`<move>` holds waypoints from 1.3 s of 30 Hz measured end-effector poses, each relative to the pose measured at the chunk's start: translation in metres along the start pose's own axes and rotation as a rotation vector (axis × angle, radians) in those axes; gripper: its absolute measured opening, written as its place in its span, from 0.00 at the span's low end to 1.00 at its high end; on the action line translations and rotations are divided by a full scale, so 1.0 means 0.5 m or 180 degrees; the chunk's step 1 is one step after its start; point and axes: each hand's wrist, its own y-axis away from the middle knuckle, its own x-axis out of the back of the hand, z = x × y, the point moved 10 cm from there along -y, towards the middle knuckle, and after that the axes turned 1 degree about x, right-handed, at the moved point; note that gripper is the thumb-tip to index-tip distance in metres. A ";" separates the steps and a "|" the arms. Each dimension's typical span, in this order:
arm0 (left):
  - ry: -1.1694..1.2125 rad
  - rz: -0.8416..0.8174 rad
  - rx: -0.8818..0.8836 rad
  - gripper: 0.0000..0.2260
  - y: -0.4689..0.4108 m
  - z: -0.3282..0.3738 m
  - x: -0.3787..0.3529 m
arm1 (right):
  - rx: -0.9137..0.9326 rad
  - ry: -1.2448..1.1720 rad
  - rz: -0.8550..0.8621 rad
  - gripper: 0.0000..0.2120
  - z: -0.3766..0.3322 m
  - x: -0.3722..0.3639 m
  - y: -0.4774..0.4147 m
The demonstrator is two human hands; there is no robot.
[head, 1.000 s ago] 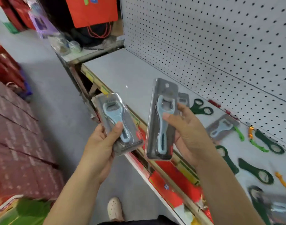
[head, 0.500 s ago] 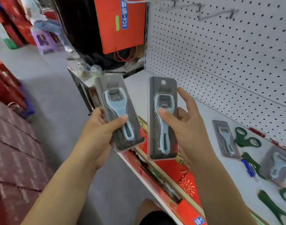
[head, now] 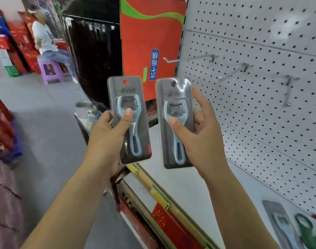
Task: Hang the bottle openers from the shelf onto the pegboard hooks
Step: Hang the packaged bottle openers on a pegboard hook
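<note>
My left hand [head: 107, 137] holds one packaged light-blue bottle opener [head: 129, 119] upright, thumb on its front. My right hand [head: 202, 139] holds a second packaged bottle opener [head: 175, 123] beside it, also upright. Both grey cards have a hang hole at the top. The white pegboard [head: 261, 114] fills the right side. Three bare metal hooks stick out of it: a long one [head: 187, 58], a second [head: 234, 72] and a third [head: 288, 90], all above and right of the packs. Another packaged opener [head: 279, 223] and green openers [head: 308, 230] lie on the shelf [head: 189, 186] at the lower right.
The shelf's front edge [head: 153, 191] carries yellow and red strips. A red panel [head: 146, 42] and a black cabinet [head: 92, 56] stand behind the packs. A person sits on a purple stool [head: 51, 71] at the far left across the grey floor.
Both hands have lifted their packs higher and turned them upright. My view has tilted up, bringing the pegboard hooks into view and pushing the shelf's loose openers to the lower right corner.
</note>
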 end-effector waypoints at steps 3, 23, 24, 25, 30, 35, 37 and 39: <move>0.0149 0.0066 0.0042 0.07 -0.056 0.001 0.000 | 0.0125 0.0155 0.0075 0.35 -0.015 -0.018 -0.054; -0.0039 -0.1074 -0.0300 0.21 -0.360 0.039 -0.087 | -0.0028 0.0846 0.1601 0.35 0.044 -0.069 -0.181; -0.0039 -0.1197 -0.0306 0.21 -0.362 0.042 -0.096 | -0.0043 0.0889 0.1688 0.34 0.046 -0.066 -0.181; -0.0001 -0.1308 -0.0312 0.21 -0.363 0.045 -0.104 | -0.0058 0.0913 0.1766 0.33 0.048 -0.063 -0.181; 0.0091 -0.2034 -0.0427 0.17 -0.350 0.053 -0.153 | -0.0218 0.0816 0.1958 0.26 0.050 -0.058 -0.168; 0.0194 -0.2523 -0.0397 0.29 -0.324 0.040 -0.199 | 0.0027 0.0755 0.2397 0.29 0.022 -0.038 -0.130; 0.0120 -0.2593 -0.0455 0.31 -0.320 0.032 -0.205 | 0.0159 0.0823 0.2465 0.27 -0.002 -0.036 -0.124; 0.0043 -0.2650 -0.0452 0.30 -0.320 0.024 -0.210 | 0.0248 0.0967 0.2448 0.25 -0.022 -0.039 -0.126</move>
